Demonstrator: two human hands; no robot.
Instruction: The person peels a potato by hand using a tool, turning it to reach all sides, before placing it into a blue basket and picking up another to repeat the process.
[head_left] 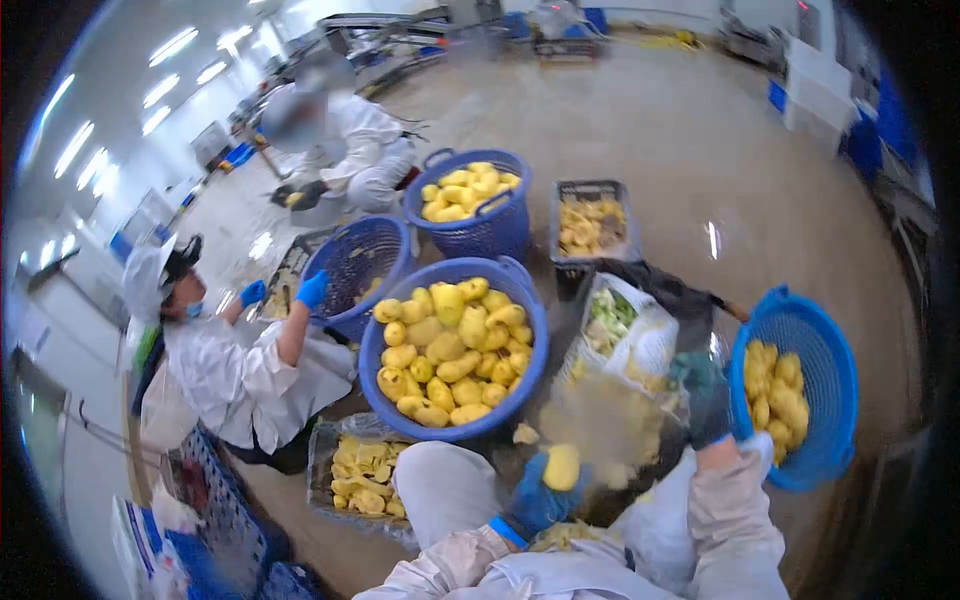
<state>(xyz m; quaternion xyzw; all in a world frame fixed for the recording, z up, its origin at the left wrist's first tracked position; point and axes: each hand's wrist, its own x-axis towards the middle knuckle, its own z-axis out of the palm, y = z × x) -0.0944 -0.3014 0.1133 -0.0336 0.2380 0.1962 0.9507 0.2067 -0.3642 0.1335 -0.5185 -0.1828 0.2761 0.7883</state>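
Observation:
My left hand, in a blue glove, is closed around a peeled yellow potato in front of my lap. To the right, my right hand wears a dark green glove and is raised near a white mesh bag. Its fingers are smeared, and I cannot tell what they hold. Between and beyond my hands lies a blurred heap of peelings. Close by on the left stands a large blue basket full of yellow potatoes. A lighter blue basket with peeled potatoes is at my right.
A crate of peelings sits by my left knee. Ahead are another potato basket, a dark crate and a mostly bare blue basket. A seated co-worker in blue gloves is at left; another person crouches farther back.

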